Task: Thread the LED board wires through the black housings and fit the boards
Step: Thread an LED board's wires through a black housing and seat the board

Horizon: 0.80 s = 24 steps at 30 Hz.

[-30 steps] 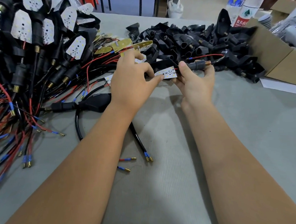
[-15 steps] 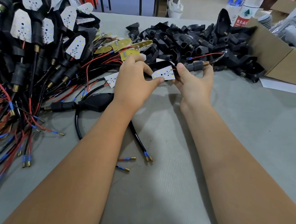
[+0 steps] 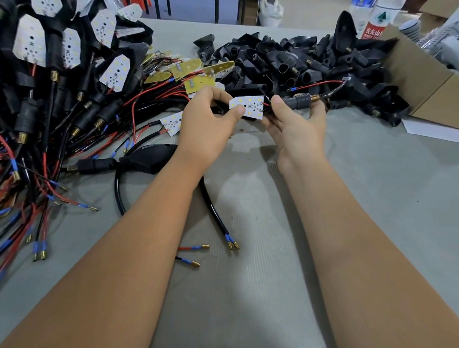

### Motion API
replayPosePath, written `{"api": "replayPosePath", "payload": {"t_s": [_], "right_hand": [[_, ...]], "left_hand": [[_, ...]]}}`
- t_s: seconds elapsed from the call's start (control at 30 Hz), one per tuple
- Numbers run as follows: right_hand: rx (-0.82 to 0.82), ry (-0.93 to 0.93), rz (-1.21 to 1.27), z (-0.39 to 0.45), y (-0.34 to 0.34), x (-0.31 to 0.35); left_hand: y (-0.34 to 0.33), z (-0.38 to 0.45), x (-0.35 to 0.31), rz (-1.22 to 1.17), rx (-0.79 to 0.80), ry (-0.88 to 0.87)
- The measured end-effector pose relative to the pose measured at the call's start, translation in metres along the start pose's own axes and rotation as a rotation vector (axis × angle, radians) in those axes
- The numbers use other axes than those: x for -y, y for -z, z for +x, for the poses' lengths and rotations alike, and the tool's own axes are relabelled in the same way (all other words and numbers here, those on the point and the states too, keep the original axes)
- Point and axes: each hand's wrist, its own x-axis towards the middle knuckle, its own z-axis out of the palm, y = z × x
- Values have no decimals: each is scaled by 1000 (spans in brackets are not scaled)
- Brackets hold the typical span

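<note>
We've got the white LED board (image 3: 247,106) pinched in our left hand (image 3: 207,126), thumb on its face, with a black housing (image 3: 244,92) right behind it. Our right hand (image 3: 297,124) grips the housing's ribbed stem (image 3: 300,100), brass thread poking out past the fingers. Loose black housings (image 3: 297,62) are heaped beyond both hands, finished wired units (image 3: 40,81) piled off to the left hand's side.
</note>
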Motion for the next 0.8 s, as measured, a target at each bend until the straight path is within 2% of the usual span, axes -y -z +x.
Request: {"api": "replayPosePath", "payload": {"t_s": [0.27,0.5,0.8], "right_hand": [[15,-27,-33,0,-1,-1],[28,-13,-24,-1,-3,-3],[35,-41,54,-6,-8,-3]], "left_hand": [[-4,1,1,-123,-14,-61],[-3,1,5,-139,-63,-146],[0,4,5,31,-173,-289]]}}
